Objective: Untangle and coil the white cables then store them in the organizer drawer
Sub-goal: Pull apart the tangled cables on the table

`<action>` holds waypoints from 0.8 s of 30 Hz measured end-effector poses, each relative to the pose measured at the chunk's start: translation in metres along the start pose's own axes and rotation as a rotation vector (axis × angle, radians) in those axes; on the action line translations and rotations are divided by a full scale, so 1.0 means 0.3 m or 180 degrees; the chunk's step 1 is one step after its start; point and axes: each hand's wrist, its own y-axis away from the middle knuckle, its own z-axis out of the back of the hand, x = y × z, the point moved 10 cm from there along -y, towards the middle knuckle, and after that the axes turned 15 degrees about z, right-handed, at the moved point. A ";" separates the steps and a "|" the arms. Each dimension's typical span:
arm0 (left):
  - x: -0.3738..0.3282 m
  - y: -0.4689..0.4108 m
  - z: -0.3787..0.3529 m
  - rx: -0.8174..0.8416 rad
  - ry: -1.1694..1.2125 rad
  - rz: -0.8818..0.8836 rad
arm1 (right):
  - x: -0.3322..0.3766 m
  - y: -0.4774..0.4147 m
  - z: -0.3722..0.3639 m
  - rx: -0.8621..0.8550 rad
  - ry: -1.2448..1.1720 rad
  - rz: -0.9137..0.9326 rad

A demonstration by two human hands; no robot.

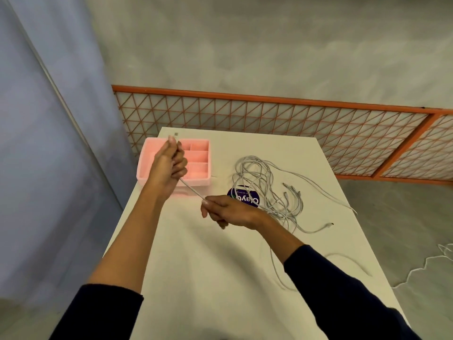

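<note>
One white cable [192,190] runs taut between my two hands. My left hand [169,165] grips its end above the pink organizer [199,146], with the connector tip poking out past my thumb. My right hand [224,211] pinches the same cable lower down, nearer the table's middle. Behind my right hand lies a tangled heap of white cables [264,182] with several connector ends splayed to the right. The organizer has several open compartments and sits at the table's far left corner.
The white table [208,266] is narrow, with drop-offs on the left and right. A round purple sticker [245,198] lies under the heap. A loose cable strand [348,260] trails near the right edge. An orange lattice fence [269,116] stands behind.
</note>
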 end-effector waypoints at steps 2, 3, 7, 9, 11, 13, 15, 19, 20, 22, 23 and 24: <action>0.011 0.007 0.102 -0.0312 0.0206 -0.0017 | -0.053 0.030 0.016 -0.0031 0.0174 -0.0096; 0.026 0.012 0.154 -0.0483 0.0321 -0.0005 | -0.078 0.044 0.017 -0.0027 0.0236 -0.0142; 0.094 0.042 0.358 -0.1171 0.0670 -0.0012 | -0.207 0.106 0.014 0.0109 0.0685 -0.0337; 0.105 0.062 0.465 -0.1488 0.0833 -0.0057 | -0.284 0.158 0.018 0.0216 0.0916 -0.0517; 0.100 0.093 0.566 -0.1792 0.0917 -0.0103 | -0.360 0.234 0.033 0.0278 0.1061 -0.0757; 0.090 0.129 0.646 -0.2027 0.0999 -0.0150 | -0.441 0.328 0.055 0.0295 0.1159 -0.1042; 0.085 0.159 0.698 -0.2179 0.1073 -0.0188 | -0.511 0.415 0.099 0.0191 0.1356 -0.1312; 0.104 0.166 0.701 -0.2282 0.1059 -0.0172 | -0.570 0.500 0.195 -0.0071 0.1636 -0.1681; 0.115 0.159 0.683 -0.2285 0.1008 -0.0149 | -0.575 0.502 0.205 -0.0059 0.1677 -0.1728; 0.140 0.134 0.628 -0.2192 0.0901 -0.0116 | -0.596 0.504 0.212 -0.0027 0.1613 -0.1918; 0.154 0.121 0.598 -0.2119 0.0839 -0.0097 | -0.611 0.506 0.206 -0.0011 0.1509 -0.2038; 0.166 0.111 0.568 -0.2046 0.0771 -0.0076 | -0.620 0.503 0.197 0.0031 0.1425 -0.2149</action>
